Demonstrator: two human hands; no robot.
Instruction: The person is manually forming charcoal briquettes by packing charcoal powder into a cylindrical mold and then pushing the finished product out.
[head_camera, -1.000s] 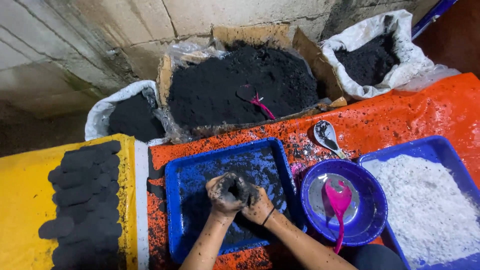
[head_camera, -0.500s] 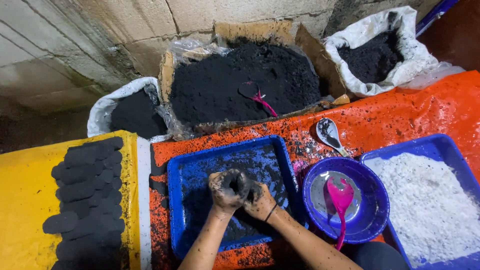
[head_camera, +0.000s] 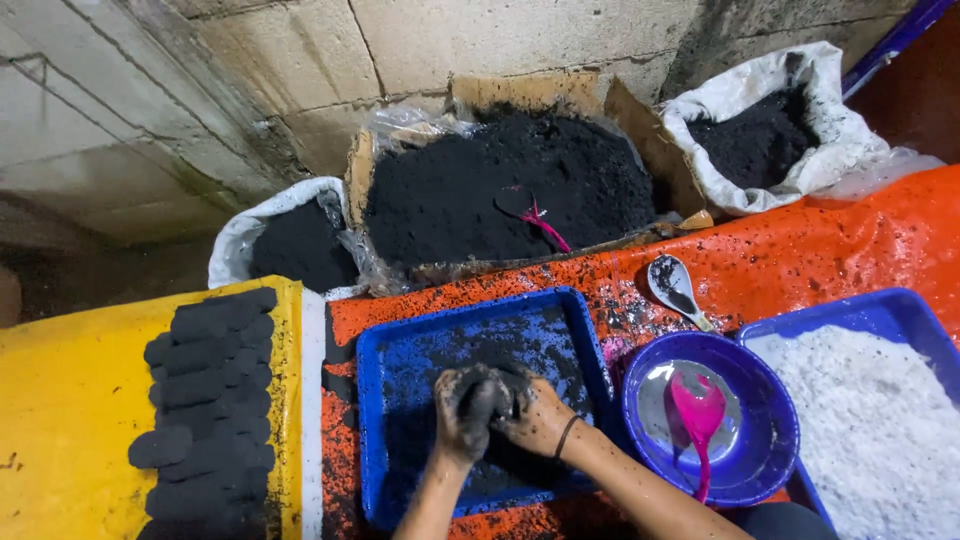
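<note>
Since a second ago our hands have barely shifted: left hand (head_camera: 466, 412) and right hand (head_camera: 535, 418) stay pressed together, grip closed round a black lump (head_camera: 492, 393) over the blue tray (head_camera: 400, 350) (soot-smeared). Finished black briquettes (head_camera: 210, 400) line the yellow board (head_camera: 70, 420); a purple bowl (head_camera: 765, 400) sits just right.

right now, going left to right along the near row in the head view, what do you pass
yellow surface → rows of black pressed pieces → blue tray with the left hand and right hand squeezing a black lump → purple bowl holding a pink spoon → blue tray of white powder
</note>
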